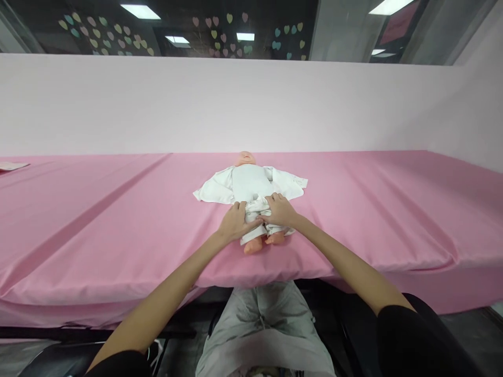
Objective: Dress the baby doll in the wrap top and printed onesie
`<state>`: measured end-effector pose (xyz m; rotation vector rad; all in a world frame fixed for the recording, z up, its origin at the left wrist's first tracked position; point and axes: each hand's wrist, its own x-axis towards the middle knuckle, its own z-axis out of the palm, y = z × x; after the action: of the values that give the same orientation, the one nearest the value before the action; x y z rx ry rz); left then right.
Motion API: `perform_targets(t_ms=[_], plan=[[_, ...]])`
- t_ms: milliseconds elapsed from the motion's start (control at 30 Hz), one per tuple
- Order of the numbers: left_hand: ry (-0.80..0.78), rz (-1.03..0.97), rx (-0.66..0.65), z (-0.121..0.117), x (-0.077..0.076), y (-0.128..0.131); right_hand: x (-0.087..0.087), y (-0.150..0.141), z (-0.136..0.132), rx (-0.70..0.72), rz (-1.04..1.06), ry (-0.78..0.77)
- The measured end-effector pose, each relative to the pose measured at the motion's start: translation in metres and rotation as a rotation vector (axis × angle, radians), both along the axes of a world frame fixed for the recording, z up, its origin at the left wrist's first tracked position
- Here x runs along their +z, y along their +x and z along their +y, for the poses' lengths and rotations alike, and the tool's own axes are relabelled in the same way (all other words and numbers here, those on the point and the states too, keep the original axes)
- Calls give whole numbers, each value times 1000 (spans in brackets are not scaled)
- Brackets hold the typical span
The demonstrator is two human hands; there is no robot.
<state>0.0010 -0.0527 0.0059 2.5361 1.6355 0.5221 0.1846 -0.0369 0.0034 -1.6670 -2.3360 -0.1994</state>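
A baby doll (pixel 246 158) lies on its back on the pink-covered table, head toward the wall and bare feet toward me. It wears a white top (pixel 251 180) whose sleeves spread out to both sides. White pants (pixel 255 208) are bunched around its hips and legs. My left hand (pixel 238 222) grips the pants at the doll's hip, with the thumb laid across the legs. My right hand (pixel 280 210) is closed on the pants at the other side, fingers at the waist. The thumbs nearly meet over the doll's legs.
A pink cloth (pixel 118 225) covers the table, with folds running across it. At the far left edge lies a flat paper-like item (pixel 11 166). A white wall (pixel 251 104) stands behind the table, with dark glass above it. A black chair (pixel 63 360) is at lower left.
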Motion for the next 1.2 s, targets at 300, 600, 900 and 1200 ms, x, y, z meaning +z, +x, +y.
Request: perform_targets(t_ms=[300, 600, 900, 1200], plan=[[31, 0, 98, -37, -10, 20, -11, -22, -33, -236, 116, 11], [48, -380, -85, -77, -33, 2, -39, -4, -91, -13, 300, 214], [86, -389, -97, -87, -33, 0, -53, -24, -115, -167, 345, 301], [713, -213, 90, -103, -74, 7, -53, -25, -133, -167, 259, 216]])
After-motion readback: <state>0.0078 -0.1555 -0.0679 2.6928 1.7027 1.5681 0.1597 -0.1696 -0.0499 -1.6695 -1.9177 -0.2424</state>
